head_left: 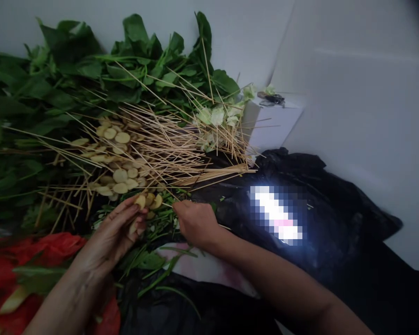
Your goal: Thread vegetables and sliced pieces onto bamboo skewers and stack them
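Note:
My left hand (120, 228) is closed around pale round potato slices (149, 201), its fingertips pressed on them. Through these slices runs a thin wooden skewer (166, 204), and my right hand (196, 222) grips its other end in a fist. Just beyond both hands lies a pile of skewered slices (120, 176), their bare sticks pointing to the right. Cut green stems (160, 232) are scattered beneath my hands.
Leafy greens (132, 79) fill the back and left. Skewered pale leaves (216, 116) lie beside a white box (274, 121). Red plastic (56, 251) is at lower left; black plastic (321, 186) spreads right, under a bright pixelated object (277, 216).

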Action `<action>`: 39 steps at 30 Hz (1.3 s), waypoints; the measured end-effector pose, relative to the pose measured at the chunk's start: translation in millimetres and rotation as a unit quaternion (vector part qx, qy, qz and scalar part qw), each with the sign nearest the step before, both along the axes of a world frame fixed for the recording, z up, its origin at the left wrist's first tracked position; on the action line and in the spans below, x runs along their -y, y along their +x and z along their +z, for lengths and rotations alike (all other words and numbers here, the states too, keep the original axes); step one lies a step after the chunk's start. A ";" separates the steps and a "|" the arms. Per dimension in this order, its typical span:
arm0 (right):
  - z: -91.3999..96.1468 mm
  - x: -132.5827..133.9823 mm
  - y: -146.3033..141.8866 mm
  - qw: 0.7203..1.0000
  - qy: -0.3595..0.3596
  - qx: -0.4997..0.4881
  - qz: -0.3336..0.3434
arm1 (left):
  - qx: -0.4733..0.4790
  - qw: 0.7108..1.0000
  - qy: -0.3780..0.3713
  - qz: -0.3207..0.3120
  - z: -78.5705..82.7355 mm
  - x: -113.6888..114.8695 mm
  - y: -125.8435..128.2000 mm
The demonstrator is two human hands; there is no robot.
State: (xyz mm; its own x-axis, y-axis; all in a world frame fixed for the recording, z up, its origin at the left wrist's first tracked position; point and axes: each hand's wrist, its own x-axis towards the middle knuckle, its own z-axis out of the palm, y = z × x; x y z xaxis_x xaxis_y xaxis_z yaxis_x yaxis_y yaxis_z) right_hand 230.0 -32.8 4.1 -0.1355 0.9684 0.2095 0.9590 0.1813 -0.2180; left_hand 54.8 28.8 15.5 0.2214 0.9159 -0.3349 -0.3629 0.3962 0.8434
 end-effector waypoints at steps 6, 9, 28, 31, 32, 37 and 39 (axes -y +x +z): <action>-0.8 -1.9 1.4 0.999 0.029 -0.009 -0.016 | -0.010 0.999 -0.026 0.041 -1.9 -4.0 -0.6; -1.5 -1.5 1.1 0.998 0.064 -0.018 -0.017 | -0.023 0.997 -0.031 0.062 0.2 -7.0 0.0; -9.9 16.3 -0.4 0.972 0.223 -0.031 0.071 | 0.185 0.979 -0.059 0.067 -25.1 -0.2 -21.2; -13.1 17.5 0.4 0.974 0.213 -0.018 0.074 | 0.199 0.976 -0.055 0.073 -32.6 -1.9 -24.3; -14.2 17.3 0.8 0.974 0.211 -0.015 0.076 | 0.202 0.975 -0.055 0.078 -34.8 -2.5 -25.4; -18.2 17.2 -0.4 0.978 0.196 -0.021 0.071 | 0.211 0.972 -0.051 0.092 -38.7 -5.2 -28.4; -19.3 18.1 -1.5 0.979 0.191 -0.022 0.071 | 0.214 0.971 -0.045 0.099 -37.5 -5.3 -28.3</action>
